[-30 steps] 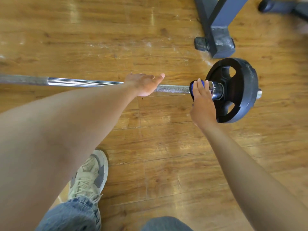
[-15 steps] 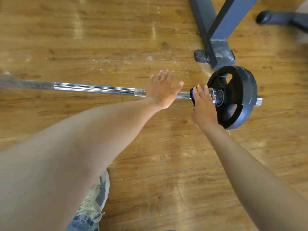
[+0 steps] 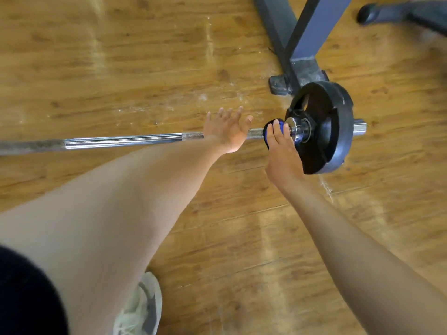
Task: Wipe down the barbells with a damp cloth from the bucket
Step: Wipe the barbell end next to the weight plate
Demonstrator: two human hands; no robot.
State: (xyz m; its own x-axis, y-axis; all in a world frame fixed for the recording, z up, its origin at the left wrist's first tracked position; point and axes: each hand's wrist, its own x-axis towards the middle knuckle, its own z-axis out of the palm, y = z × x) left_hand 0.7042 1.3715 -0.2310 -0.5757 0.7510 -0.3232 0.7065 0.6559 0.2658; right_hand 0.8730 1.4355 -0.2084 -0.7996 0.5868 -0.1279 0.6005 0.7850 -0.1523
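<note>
cloth [image 3: 272, 131] against plate [image 3: 324, 126], right hand [image 3: 281, 151] gripping

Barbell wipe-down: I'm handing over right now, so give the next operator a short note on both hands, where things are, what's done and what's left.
Left hand: open, fingers spread, palm resting on the barbell shaft near its knurled part.
Right hand: grips the blue cloth wrapped round the shaft, right beside the collar of the black weight plate.
The barbell lies on the wooden floor, its plate end close to the grey rack foot. The bucket is not in view.
Done: cloth is on the bar at the plate end; how much has been wiped cannot be told.
Left: probably the long shaft to the left, the sleeve end and the plate.
</note>
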